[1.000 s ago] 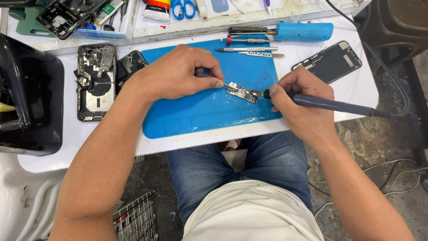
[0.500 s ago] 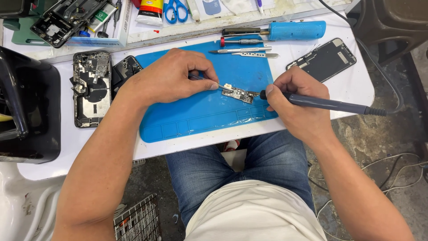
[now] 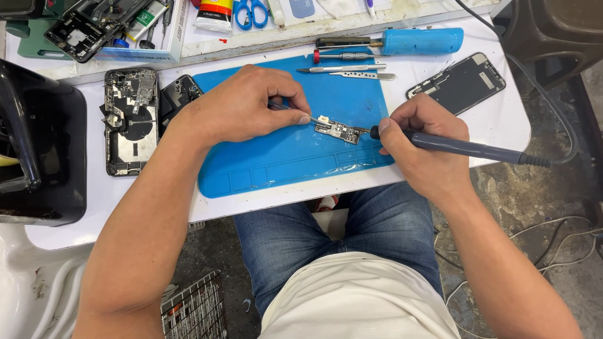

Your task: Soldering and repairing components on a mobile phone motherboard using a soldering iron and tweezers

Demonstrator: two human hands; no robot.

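Note:
A small circuit board (image 3: pixel 339 130) lies on a blue work mat (image 3: pixel 282 160). My left hand (image 3: pixel 251 103) grips thin tweezers (image 3: pixel 300 113) whose tips press on the board's left end. My right hand (image 3: pixel 418 147) holds a dark soldering iron (image 3: pixel 465 149) like a pen, its tip touching the board's right end. The iron's cord runs off to the right.
An opened phone body (image 3: pixel 130 119) and a black part (image 3: pixel 182 91) lie left of the mat, a phone screen (image 3: pixel 457 83) at the right. A blue-handled tool (image 3: pixel 421 41), a screwdriver and metal picks lie along the mat's far edge. A black box (image 3: pixel 38 144) stands at the left.
The view has shifted slightly; both hands stay on the board, the tweezers and iron tip holding nearly the same positions.

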